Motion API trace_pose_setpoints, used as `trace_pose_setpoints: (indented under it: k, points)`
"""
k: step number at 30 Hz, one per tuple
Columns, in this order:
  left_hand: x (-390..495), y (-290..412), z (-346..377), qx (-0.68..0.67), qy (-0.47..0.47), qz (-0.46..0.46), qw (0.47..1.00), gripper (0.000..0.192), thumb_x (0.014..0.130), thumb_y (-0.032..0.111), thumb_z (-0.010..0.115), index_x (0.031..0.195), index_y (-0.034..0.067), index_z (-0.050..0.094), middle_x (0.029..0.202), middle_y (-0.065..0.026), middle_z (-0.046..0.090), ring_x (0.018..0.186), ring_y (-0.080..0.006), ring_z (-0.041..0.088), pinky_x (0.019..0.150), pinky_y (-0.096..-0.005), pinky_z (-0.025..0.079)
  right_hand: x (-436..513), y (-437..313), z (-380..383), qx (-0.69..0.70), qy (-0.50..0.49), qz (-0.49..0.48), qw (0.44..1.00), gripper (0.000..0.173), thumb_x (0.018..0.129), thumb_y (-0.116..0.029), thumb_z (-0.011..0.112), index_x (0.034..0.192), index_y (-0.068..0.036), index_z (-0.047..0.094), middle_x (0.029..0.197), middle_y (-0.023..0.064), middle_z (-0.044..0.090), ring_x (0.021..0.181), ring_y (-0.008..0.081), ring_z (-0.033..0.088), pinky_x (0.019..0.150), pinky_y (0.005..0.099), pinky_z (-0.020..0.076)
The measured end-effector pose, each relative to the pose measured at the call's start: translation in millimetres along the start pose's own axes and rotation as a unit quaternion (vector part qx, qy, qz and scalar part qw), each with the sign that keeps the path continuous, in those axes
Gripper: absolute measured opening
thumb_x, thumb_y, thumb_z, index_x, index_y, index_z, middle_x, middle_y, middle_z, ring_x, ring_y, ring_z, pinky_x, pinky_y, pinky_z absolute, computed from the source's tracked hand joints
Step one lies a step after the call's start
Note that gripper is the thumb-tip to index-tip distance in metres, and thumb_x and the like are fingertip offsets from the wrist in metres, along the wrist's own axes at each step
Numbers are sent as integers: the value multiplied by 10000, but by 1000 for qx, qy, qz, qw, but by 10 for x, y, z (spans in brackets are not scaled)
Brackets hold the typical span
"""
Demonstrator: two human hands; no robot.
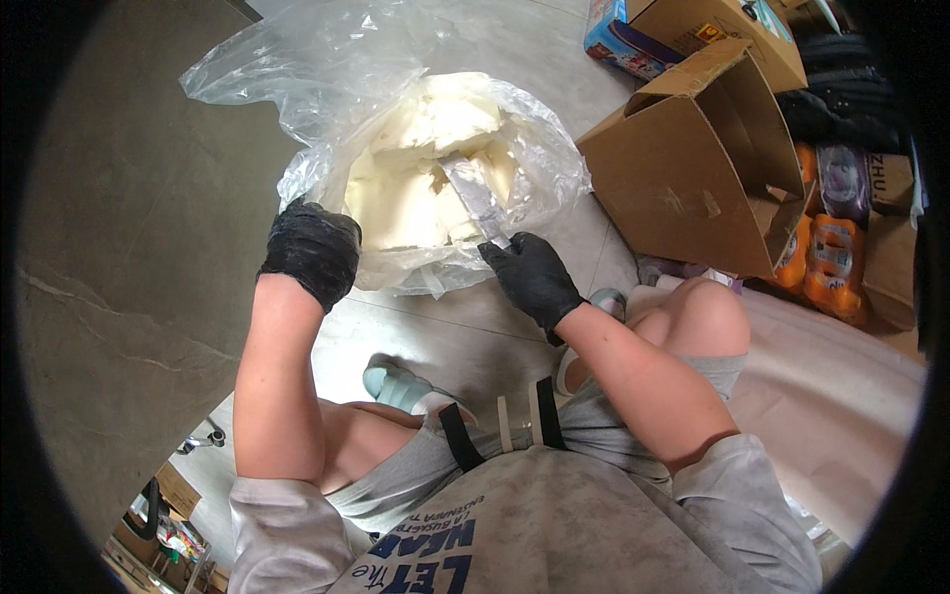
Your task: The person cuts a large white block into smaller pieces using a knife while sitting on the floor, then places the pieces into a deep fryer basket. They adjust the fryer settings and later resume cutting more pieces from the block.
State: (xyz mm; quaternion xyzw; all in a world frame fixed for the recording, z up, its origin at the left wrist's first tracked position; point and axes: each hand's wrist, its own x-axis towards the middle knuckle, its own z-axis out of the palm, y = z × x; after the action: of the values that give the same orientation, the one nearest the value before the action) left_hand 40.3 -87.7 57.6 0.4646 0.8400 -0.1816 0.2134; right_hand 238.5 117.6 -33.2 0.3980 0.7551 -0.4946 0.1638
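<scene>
In front of me a clear plastic bag (553,160) lies open around a large pale yellow block (401,211) of a soft, butter-like material, its top broken and uneven. My left hand (310,249), in a black glove, is closed on the gathered left edge of the bag. My right hand (533,278), gloved the same way, grips the near end of a flat metal scraper or blade (475,194). The blade's far end rests against the broken pieces on the right side of the block, and its surface is smeared. The right palm and the end of the tool inside it are hidden.
An open cardboard box (668,178) stands tilted to the right of the bag. Beyond it are another carton (772,52) and orange wrapped packs (835,260). A dark grey slab-like surface (133,223) fills the left side. My knees flank the floor below the bag.
</scene>
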Motion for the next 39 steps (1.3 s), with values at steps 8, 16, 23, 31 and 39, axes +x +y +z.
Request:
trace_pose_setpoints:
  k: [8,16,23,31,39]
  points:
    - [2,10,20,-11,6,-12,1000,141,765,121,668,829,132,793,878,-143,755,908,-331,711,899,-433,542,66,156,-12,20,-31,39,999,507,963,-450,679,1091,40,670,1025,231,664,956,352,613,845,432,492]
    - [4,-33,0,-11,31,31,999,154,814,130,639,858,93,782,888,-170,766,893,-331,749,837,-431,577,119,258,27,46,10,14,999,383,980,-363,725,970,9,635,694,36,575,539,116,512,479,298,436]
    - [13,-6,-59,-6,19,28,999,149,812,138,645,854,94,781,876,-165,765,885,-327,744,840,-425,575,57,137,-113,31,-19,42,998,526,948,-445,690,1044,72,698,1039,322,699,1010,454,672,893,474,518]
    - [7,9,-64,-4,21,33,999,146,806,136,648,855,100,781,896,-157,767,910,-323,739,859,-426,569,59,159,-144,43,-5,41,998,514,940,-428,708,1024,79,700,995,318,705,974,442,686,867,463,522]
    - [0,17,-94,-13,26,30,999,128,789,135,665,841,97,775,891,-164,764,903,-328,734,859,-434,567,118,220,-161,39,2,39,998,518,931,-437,716,973,79,693,934,307,702,916,434,686,832,465,522]
